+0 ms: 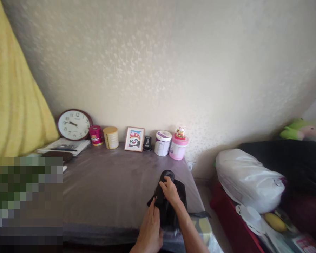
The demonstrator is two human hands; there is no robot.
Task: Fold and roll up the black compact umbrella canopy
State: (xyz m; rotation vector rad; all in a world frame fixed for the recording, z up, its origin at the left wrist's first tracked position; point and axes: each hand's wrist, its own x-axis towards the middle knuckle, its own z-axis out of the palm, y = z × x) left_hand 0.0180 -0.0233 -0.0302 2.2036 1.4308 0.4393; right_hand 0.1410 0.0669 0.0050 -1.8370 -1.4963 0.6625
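Note:
A black, soft-looking fabric bundle [180, 189] lies at the front right of the covered table, and its exact kind is hard to make out. A rolled or rounded part rises at its far end, and a dark strap-like piece reaches right over the table edge. My right hand [170, 191] is on top of this bundle, its fingers bent and gripping the rounded part. Along the near left side, my left hand [150, 223] holds the bundle's edge with fingers close together; its palm side is partly hidden.
Along the wall stand a round clock [75, 124], a pink tin [96, 135], a yellow canister [111, 138], a panda picture frame [134, 139] and two lidded tubs. Right of the table [107, 189], a white plastic bag [247, 179] sits on a red box. A yellow curtain [13, 88] hangs left.

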